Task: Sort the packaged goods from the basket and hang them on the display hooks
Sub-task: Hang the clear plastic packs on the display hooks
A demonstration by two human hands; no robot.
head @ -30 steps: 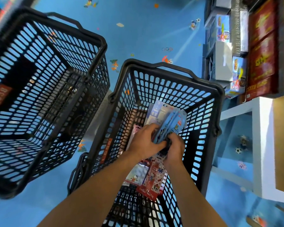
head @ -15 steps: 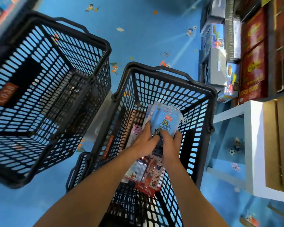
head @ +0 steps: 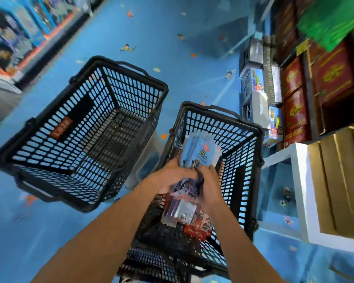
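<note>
Black plastic baskets: two, both open mesh, side by side on the floor ahead of you. The right basket (head: 223,127) carries the goods. The left basket (head: 131,84) shows its mesh bottom and one orange label (head: 60,126) on an inner wall.
Hands: two, both yours, reaching down into the right basket with bare forearms.
Grip, left: your left hand (head: 172,176) has its fingers curled round the left edge of the blue packs.
Grip, right: your right hand (head: 212,180) has its fingers curled round the right edge of the same bundle, and the two hands meet across it.
Goods in hand: the blue packs (head: 200,154) form one fanned bundle of flat carded packs, held upright over the middle of the right basket. Their upper ends rise clear of your fingers. They overlap and blur, so you cannot count them.
Goods in basket: the loose packs (head: 184,211) number at least two and lie flat on the bottom beneath your wrists, one clear-fronted and one red at its near edge. Your hands and the bundle hide their far ends.
Beneath: black mesh (head: 151,262) shows under the right basket's near end. Whether it is a third basket cannot be told.
Ground: blue floor (head: 49,231) scattered with small cartoon stickers.
Right side: one white shelf unit (head: 300,180) stands just beside the right basket and holds a row of brown cartons (head: 335,180).
Beyond it: red boxes (head: 294,111) are stacked on shelving, with blue toy boxes (head: 274,123) near the basket's far corner and blurred green packaging (head: 331,17) above.
Far left: shelved goods (head: 8,37), blurred.
</note>
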